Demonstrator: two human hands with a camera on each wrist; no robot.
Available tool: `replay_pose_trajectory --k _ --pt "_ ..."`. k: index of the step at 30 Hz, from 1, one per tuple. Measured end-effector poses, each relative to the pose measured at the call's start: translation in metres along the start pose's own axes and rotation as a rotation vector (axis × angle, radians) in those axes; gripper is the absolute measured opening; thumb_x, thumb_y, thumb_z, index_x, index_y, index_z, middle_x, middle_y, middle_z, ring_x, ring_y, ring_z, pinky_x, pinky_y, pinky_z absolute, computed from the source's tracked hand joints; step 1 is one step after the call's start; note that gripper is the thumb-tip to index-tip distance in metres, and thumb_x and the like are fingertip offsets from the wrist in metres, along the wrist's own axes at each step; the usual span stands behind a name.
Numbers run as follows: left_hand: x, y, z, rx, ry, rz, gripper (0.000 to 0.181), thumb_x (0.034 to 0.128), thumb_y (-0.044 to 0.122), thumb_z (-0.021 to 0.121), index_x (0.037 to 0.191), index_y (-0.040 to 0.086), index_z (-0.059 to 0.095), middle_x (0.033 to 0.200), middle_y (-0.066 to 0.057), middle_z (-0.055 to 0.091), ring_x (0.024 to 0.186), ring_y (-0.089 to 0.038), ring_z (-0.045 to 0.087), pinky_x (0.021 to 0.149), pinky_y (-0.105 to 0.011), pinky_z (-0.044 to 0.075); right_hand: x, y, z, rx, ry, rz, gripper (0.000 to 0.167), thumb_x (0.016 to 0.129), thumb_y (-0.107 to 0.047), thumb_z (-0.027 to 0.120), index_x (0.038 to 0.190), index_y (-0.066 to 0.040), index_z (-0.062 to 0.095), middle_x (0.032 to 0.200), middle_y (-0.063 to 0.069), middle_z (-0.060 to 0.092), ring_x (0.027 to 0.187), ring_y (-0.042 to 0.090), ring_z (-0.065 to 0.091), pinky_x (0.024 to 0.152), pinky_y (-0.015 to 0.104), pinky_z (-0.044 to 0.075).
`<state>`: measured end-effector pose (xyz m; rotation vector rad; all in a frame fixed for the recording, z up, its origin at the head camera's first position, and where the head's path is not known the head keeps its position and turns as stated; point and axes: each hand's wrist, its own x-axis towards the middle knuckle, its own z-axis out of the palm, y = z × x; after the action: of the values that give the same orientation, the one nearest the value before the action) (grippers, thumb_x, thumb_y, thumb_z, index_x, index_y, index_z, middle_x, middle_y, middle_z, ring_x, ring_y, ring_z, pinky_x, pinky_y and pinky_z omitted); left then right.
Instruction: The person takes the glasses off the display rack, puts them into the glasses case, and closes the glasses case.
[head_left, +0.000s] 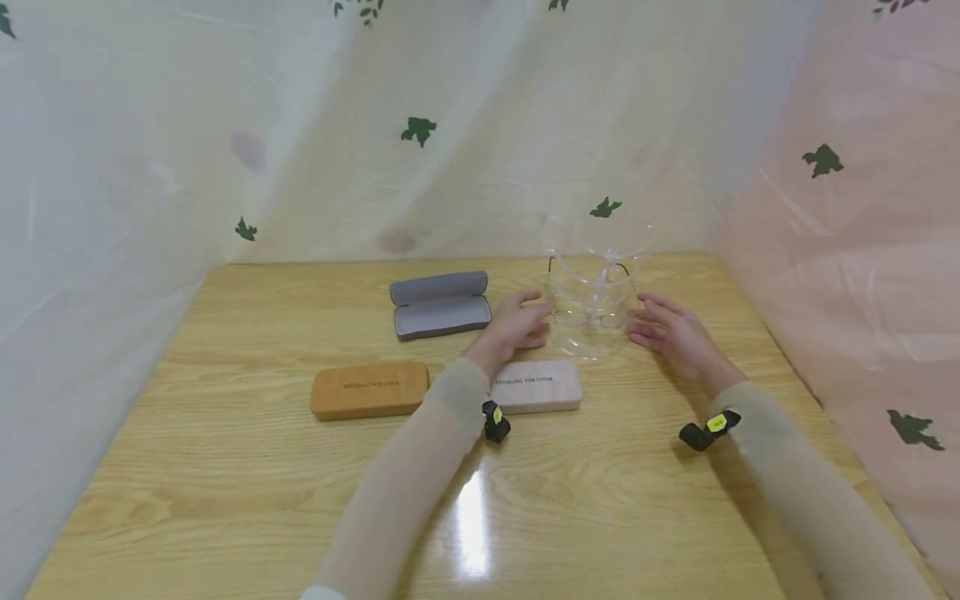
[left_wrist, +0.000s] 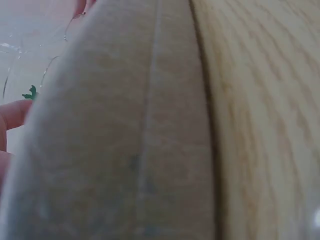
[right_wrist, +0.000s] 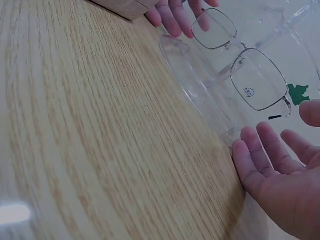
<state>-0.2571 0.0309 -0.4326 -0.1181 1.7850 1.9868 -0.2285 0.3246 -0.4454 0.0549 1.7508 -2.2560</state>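
Note:
Thin metal-framed eyeglasses sit on a clear plastic display stand at the back right of the table. To the left of the glasses is my left hand, its fingers spread loosely by the frame's side. My right hand is on the opposite side, palm turned inward. In the right wrist view, its relaxed fingers stand apart from the eyeglasses, close to the stand's base. A pale glasses case, lettered on top, lies under my left wrist and fills much of the left wrist view.
A grey glasses case lies with its lid up behind my left forearm. An orange-brown glasses case, shut, lies to the left. The wooden table is bordered by hanging cloth with green leaf prints.

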Motion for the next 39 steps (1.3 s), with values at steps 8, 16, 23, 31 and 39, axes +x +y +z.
replay_pose_trajectory --k 8,16,23,31,39 --pt "-0.002 0.0 0.005 0.011 0.007 0.026 0.056 0.0983 0.022 0.069 0.15 0.012 0.048 0.128 -0.012 0.061 0.116 -0.031 0.063 0.092 -0.042 0.059 0.0 -0.003 0.002 -0.014 -0.02 0.006 0.056 0.108 -0.022 0.051 0.154 -0.001 0.027 0.12 0.006 0.062 0.103 0.018 0.066 0.101 0.033 0.053" --pt "-0.002 0.003 0.01 -0.017 0.002 0.008 0.045 0.1013 0.016 0.064 0.145 0.01 0.054 0.133 -0.017 0.061 0.114 -0.03 0.064 0.094 -0.043 0.058 -0.002 -0.001 0.002 -0.025 -0.056 -0.014 0.053 0.108 -0.014 0.051 0.153 0.001 0.027 0.113 0.004 0.069 0.099 0.019 0.07 0.096 0.034 0.056" --pt "-0.002 0.006 0.011 -0.052 -0.011 0.016 0.037 0.1028 0.011 0.061 0.139 0.004 0.058 0.126 -0.017 0.064 0.111 -0.03 0.066 0.096 -0.041 0.057 -0.007 -0.004 0.004 -0.034 -0.104 -0.011 0.053 0.108 -0.012 0.051 0.153 0.002 0.027 0.112 0.008 0.069 0.101 0.024 0.071 0.096 0.039 0.056" --pt "-0.008 0.009 0.006 -0.084 -0.046 0.025 0.04 0.1037 0.01 0.059 0.142 0.002 0.054 0.14 -0.021 0.056 0.119 -0.036 0.062 0.097 -0.041 0.056 -0.016 -0.013 0.01 -0.084 -0.121 -0.017 0.055 0.106 -0.011 0.054 0.152 0.003 0.027 0.117 0.011 0.068 0.107 0.024 0.069 0.098 0.035 0.055" --pt "-0.022 0.008 -0.007 -0.066 -0.086 0.017 0.042 0.1015 0.007 0.061 0.142 0.0 0.053 0.141 -0.023 0.054 0.118 -0.043 0.061 0.091 -0.041 0.059 -0.037 -0.017 0.023 -0.23 -0.149 0.0 0.071 0.104 -0.008 0.057 0.159 0.002 0.014 0.131 0.012 0.064 0.11 0.024 0.069 0.097 0.04 0.055"
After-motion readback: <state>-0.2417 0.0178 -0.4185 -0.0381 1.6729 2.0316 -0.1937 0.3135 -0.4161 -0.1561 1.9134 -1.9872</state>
